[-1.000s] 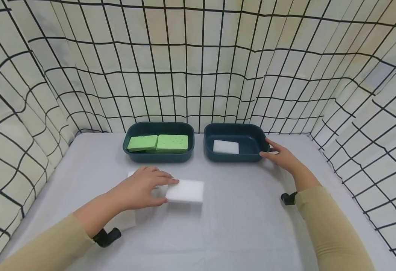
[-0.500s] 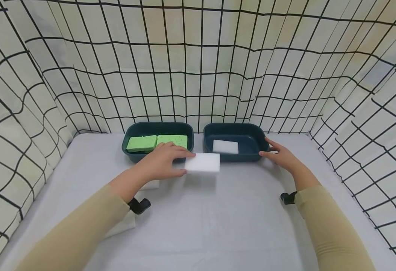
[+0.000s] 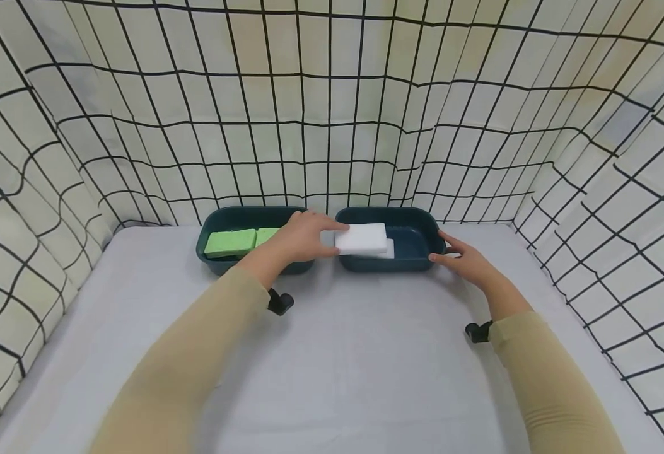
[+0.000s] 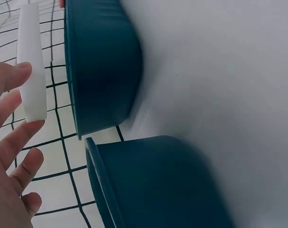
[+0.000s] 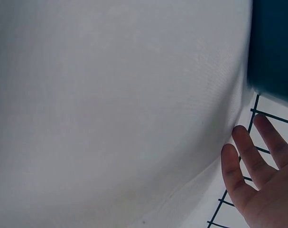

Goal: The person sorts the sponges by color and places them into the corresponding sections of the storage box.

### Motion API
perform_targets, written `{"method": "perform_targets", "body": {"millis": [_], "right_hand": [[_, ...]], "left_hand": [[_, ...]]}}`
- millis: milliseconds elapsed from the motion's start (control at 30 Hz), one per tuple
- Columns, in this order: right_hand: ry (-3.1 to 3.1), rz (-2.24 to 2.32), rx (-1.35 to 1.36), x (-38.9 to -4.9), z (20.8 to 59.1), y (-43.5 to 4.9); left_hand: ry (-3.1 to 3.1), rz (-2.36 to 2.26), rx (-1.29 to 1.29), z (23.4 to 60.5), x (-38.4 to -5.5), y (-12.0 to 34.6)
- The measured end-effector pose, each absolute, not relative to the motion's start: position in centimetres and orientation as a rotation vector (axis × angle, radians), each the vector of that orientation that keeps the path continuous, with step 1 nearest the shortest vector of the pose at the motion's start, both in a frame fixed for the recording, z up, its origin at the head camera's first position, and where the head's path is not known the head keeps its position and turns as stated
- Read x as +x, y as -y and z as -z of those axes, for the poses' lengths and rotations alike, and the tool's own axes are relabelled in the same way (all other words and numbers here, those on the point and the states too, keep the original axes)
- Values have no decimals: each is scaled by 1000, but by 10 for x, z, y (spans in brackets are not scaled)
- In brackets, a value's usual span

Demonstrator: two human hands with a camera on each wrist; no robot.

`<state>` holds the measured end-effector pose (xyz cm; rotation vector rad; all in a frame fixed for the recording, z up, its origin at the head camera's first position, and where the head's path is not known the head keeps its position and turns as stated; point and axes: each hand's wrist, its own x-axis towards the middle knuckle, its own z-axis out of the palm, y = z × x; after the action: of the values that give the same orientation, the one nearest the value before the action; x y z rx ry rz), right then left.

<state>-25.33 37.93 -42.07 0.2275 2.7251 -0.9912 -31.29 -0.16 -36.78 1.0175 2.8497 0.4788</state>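
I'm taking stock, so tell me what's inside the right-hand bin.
In the right-hand bin lies a white block, mostly covered by a second white block, which the left hand holds over it. Anything beneath them is hidden.

My workplace looks like a makeshift lab booth: black mesh (image 3: 329,77) stands behind and on both sides of my white-covered surface (image 3: 366,353), pale sheeting (image 3: 314,142) shows through its gaps, and I wear small black wrist devices (image 3: 280,303).
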Motion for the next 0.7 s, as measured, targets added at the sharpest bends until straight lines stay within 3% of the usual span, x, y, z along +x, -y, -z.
{"method": "perform_targets", "body": {"millis": [700], "right_hand": [[-2728,1004,254,-257,424,-382]], "left_hand": [[-2760,-255,892,382,-351,-83]]}}
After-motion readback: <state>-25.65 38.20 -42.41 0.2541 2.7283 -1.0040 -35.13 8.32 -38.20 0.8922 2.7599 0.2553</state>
